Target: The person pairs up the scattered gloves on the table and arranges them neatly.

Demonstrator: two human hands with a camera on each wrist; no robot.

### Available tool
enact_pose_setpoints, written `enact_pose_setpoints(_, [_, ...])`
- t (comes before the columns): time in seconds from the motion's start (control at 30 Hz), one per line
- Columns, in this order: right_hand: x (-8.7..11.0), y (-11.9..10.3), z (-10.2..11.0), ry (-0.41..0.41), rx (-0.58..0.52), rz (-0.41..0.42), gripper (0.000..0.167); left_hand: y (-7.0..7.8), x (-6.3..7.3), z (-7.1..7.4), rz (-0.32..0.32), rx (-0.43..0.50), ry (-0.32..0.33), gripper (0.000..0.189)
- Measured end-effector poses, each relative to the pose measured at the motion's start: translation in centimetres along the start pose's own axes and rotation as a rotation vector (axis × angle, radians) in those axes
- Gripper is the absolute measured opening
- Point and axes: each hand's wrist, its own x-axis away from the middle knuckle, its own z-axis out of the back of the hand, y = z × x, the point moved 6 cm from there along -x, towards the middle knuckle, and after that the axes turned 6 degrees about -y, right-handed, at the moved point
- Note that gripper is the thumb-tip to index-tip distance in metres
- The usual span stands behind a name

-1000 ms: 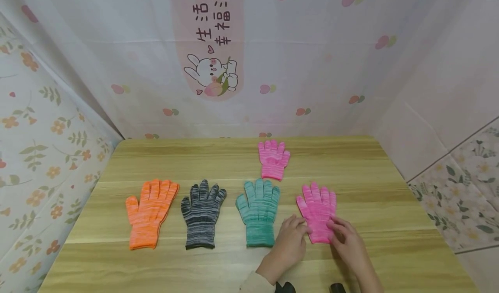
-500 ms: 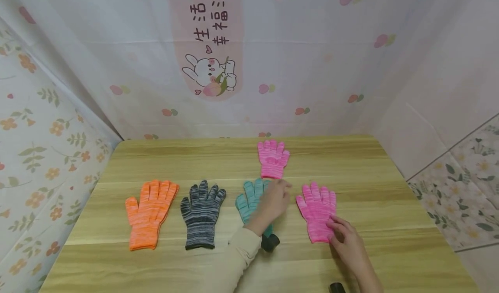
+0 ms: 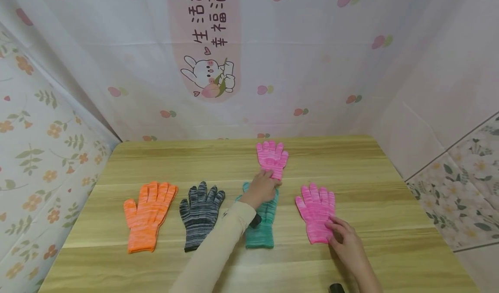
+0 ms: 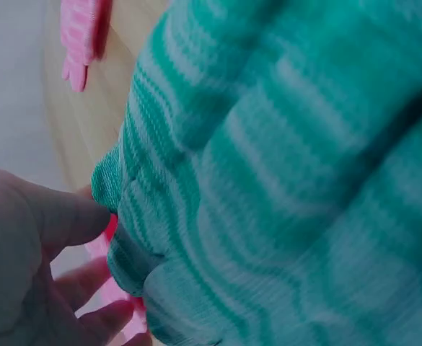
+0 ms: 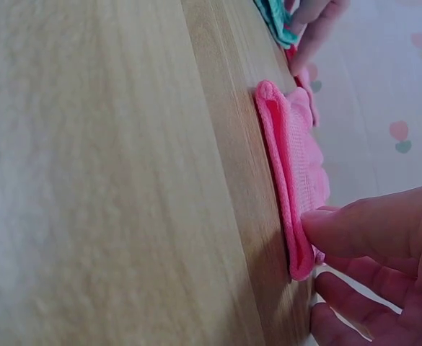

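In the head view, my left hand (image 3: 262,187) reaches over the teal striped glove (image 3: 260,237) to the cuff of the far pink glove (image 3: 271,156). Pink knit shows between its thumb and fingers in the left wrist view, where the teal glove (image 4: 290,158) fills most of the picture. The near pink glove (image 3: 317,210) lies flat to the right, fingers pointing away. At its cuff's right edge, my right hand (image 3: 348,241) pinches the knit; the right wrist view shows the thumb on top of the near pink glove (image 5: 297,166), its cuff opening slightly gaping.
A black-grey striped glove (image 3: 200,213) and an orange glove (image 3: 148,215) lie to the left in the same row. The wooden table (image 3: 370,167) ends at a printed curtain (image 3: 312,68). A black wrist device (image 3: 336,288) shows at the front edge.
My left hand left the near pink glove's cuff and travelled up and left, across the teal glove, to the far pink glove's cuff. My right hand stayed where it was.
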Motion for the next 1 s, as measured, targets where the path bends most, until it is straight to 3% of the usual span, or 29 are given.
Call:
enact_pose_setpoints(0.2, [0.0, 0.0, -0.1, 0.007, 0.003, -0.001, 0.033, 0.2, -0.8, -0.2, 0.018, -0.109, -0.064, 0.04])
enact_pose_setpoints(0.27, [0.0, 0.0, -0.1, 0.006, 0.002, 0.0, 0.033, 0.2, -1.0, 0.1, 0.018, -0.135, -0.05, 0.038])
enact_pose_setpoints(0.43, [0.0, -0.1, -0.1, 0.011, -0.003, 0.016, 0.032, 0.8, -1.1, 2.7, -0.042, -0.155, 0.135, 0.036])
enact_pose_setpoints(0.67, [-0.1, -0.1, -0.1, -0.001, -0.006, 0.011, 0.032, 2.5, -0.1, 8.9, -0.144, -0.065, 0.465, 0.033])
enact_pose_setpoints(0.83, [-0.1, 0.0, -0.1, -0.009, -0.01, 0.007, 0.032, 4.0, 0.8, 12.1, -0.235, -0.044, 0.52, 0.028])
enact_pose_setpoints(1.0, [-0.1, 0.1, -0.1, -0.013, -0.015, -0.002, 0.032, 5.8, 1.5, 13.8, -0.297, -0.151, 0.562, 0.022])
